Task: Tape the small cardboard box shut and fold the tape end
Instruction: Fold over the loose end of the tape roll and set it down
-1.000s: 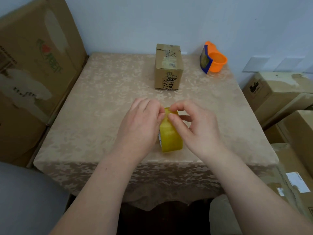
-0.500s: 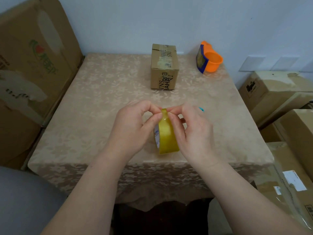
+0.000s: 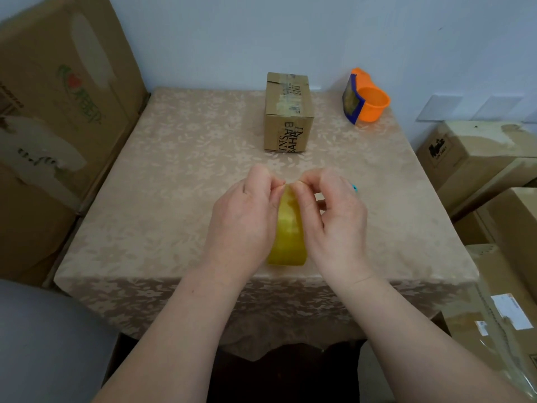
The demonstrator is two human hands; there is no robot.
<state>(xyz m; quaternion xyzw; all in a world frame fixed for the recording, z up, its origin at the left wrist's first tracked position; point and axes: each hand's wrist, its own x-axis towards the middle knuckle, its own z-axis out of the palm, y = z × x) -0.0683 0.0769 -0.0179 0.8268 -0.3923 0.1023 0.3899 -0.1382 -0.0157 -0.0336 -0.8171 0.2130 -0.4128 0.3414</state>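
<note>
A yellowish roll of clear tape (image 3: 288,234) stands on edge above the near part of the table, held between both hands. My left hand (image 3: 244,222) grips its left side and my right hand (image 3: 334,225) its right side. The fingertips of both hands pinch together at the top of the roll. The small cardboard box (image 3: 287,112), with black lettering and old tape strips along its top, sits farther back near the table's middle, apart from the hands.
A beige patterned cloth covers the table (image 3: 162,181). An orange and blue tape dispenser (image 3: 364,97) stands at the back right. Something small and blue (image 3: 354,187) peeks out behind my right hand. Large cardboard boxes (image 3: 58,126) stand left, and more boxes (image 3: 479,158) are stacked right.
The hands and roll have shifted slightly toward me while the fingertips keep picking at the roll's top. The box and dispenser have not moved.
</note>
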